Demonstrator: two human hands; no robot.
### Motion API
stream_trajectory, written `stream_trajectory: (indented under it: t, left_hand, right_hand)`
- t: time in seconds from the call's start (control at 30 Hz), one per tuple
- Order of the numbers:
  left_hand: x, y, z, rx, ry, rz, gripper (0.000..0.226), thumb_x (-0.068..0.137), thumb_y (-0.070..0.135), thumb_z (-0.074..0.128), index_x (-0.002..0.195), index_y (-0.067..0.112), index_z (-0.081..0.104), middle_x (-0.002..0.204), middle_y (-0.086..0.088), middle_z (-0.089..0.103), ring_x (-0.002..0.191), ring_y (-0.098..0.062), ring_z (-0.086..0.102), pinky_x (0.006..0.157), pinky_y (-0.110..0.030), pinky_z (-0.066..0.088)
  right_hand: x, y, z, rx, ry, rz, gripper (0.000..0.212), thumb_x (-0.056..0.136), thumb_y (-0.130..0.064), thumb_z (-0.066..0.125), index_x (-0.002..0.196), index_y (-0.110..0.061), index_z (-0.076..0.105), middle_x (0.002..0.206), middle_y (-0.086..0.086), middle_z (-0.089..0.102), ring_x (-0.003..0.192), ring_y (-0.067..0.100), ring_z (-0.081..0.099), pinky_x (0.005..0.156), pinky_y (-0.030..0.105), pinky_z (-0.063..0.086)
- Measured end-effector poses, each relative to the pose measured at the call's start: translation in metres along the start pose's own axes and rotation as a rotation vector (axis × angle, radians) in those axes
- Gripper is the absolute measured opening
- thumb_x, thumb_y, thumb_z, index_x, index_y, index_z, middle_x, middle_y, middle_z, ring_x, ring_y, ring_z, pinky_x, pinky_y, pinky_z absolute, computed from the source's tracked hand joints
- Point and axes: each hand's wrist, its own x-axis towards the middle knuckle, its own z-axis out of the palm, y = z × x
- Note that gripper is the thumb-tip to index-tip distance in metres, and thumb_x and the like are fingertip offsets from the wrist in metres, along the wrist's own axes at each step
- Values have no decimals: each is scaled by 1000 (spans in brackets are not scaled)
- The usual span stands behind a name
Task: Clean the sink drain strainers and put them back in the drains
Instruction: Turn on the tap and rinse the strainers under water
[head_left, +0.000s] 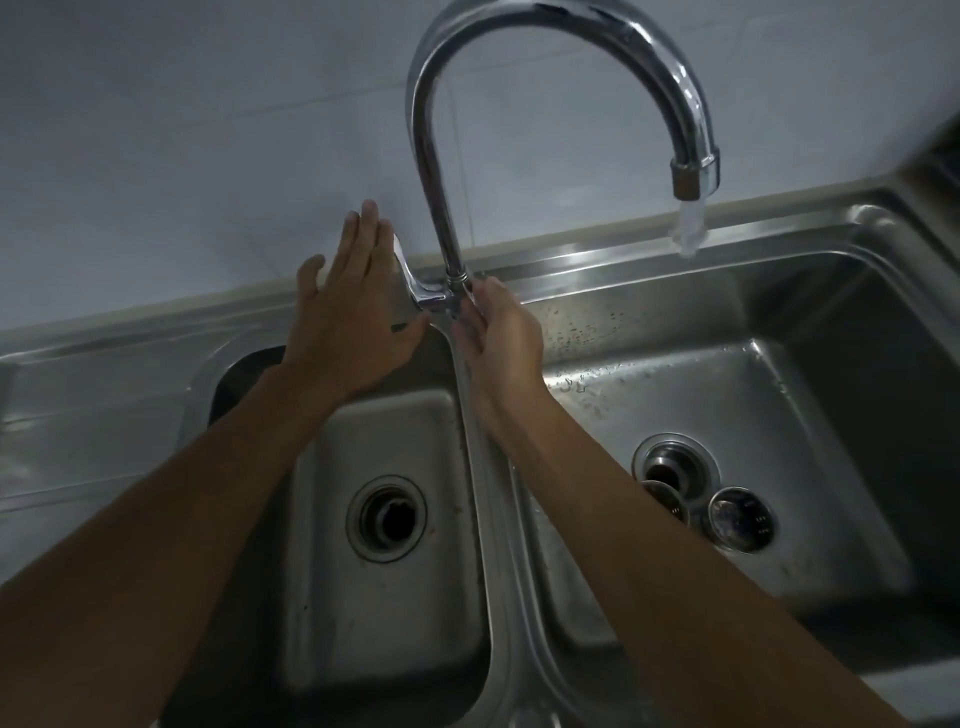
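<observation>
Two metal drain strainers lie on the floor of the right basin: one (740, 518) beside the open right drain (675, 465), the other (667, 500) partly hidden by my right forearm. The left basin's drain (387, 518) is open with no strainer in it. My left hand (348, 317) rests flat, fingers apart, against the tap lever (413, 283). My right hand (498, 338) touches the base of the chrome tap (452, 249) with loosely spread fingers. A short burst of water (688, 228) leaves the spout above the right basin.
A steel double sink (483, 441) fills the view, with a narrow divider between the basins and a drainboard (93, 395) at the left. A pale tiled wall (208, 130) stands behind. Water drops dot the right basin's back ledge.
</observation>
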Motion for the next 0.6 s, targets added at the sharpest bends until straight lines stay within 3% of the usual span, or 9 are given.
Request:
stream_trajectory:
  t: [0.1, 0.2, 0.3, 0.33, 0.37, 0.4, 0.43, 0.53, 0.6]
  left_hand:
    - [10, -10, 3, -4, -24, 3, 103, 94, 64, 57, 164, 5, 11, 175, -12, -1, 162, -26, 2, 124, -57, 16]
    - [6, -9, 3, -27, -13, 19, 106, 92, 65, 59, 164, 5, 11, 175, -14, -1, 162, -29, 1, 125, -56, 16]
    - [-14, 10, 6, -85, 57, 51, 102, 91, 65, 61, 163, 7, 18, 174, -17, 2, 162, -33, 4, 124, -57, 18]
    - [-23, 21, 7, -134, 85, 61, 98, 91, 65, 61, 162, 8, 23, 174, -17, 7, 161, -34, 9, 122, -57, 21]
    - [-34, 34, 9, -186, 117, 72, 93, 91, 65, 61, 159, 10, 29, 172, -16, 15, 159, -34, 18, 120, -55, 26]
    - [-45, 49, 12, -231, 146, 85, 88, 91, 63, 62, 156, 12, 34, 169, -15, 25, 155, -34, 29, 115, -52, 30]
    - [-56, 64, 16, -268, 155, 97, 85, 89, 62, 62, 154, 13, 38, 165, -13, 33, 150, -32, 37, 111, -49, 33]
    - [-81, 109, 31, -326, 48, 132, 85, 88, 59, 64, 155, 13, 40, 163, -10, 37, 150, -30, 37, 113, -47, 29]
    - [-90, 133, 42, -331, -45, 153, 84, 91, 60, 64, 157, 15, 38, 165, -9, 34, 154, -28, 32, 119, -48, 24]
  right_hand:
    - [-2, 0, 0, -25, -14, -19, 31, 106, -12, 47, 120, 9, 65, 123, 28, 69, 124, 38, 64, 111, 53, 50]
    - [-8, -4, 0, -41, -52, -39, 23, 105, -12, 48, 107, -3, 69, 109, 22, 71, 109, 29, 67, 108, 50, 52]
    - [-18, -9, -2, -100, -52, -52, 23, 106, -15, 50, 100, -10, 71, 119, 24, 71, 105, 29, 74, 96, 45, 58]
    - [-22, -12, -6, -162, -46, -66, 22, 105, -17, 52, 100, -10, 72, 117, 22, 72, 102, 27, 76, 101, 46, 53]
    - [-28, -16, -14, -243, -46, -82, 20, 105, -18, 54, 102, -11, 73, 110, 20, 75, 96, 25, 75, 82, 42, 60]
    - [-34, -21, -26, -335, -57, -94, 19, 105, -19, 56, 106, -12, 73, 103, 16, 75, 93, 24, 72, 73, 35, 48]
    - [-39, -26, -42, -445, -71, -102, 20, 105, -21, 57, 112, -12, 73, 101, 11, 75, 93, 22, 70, 79, 42, 56]
    - [-56, -53, -107, -893, -106, -174, 21, 104, -27, 61, 120, -19, 72, 110, 0, 77, 101, 15, 73, 86, 36, 62]
    - [-63, -78, -158, -1307, -102, -300, 20, 102, -31, 64, 119, -22, 70, 109, -8, 75, 96, 5, 71, 87, 31, 61]
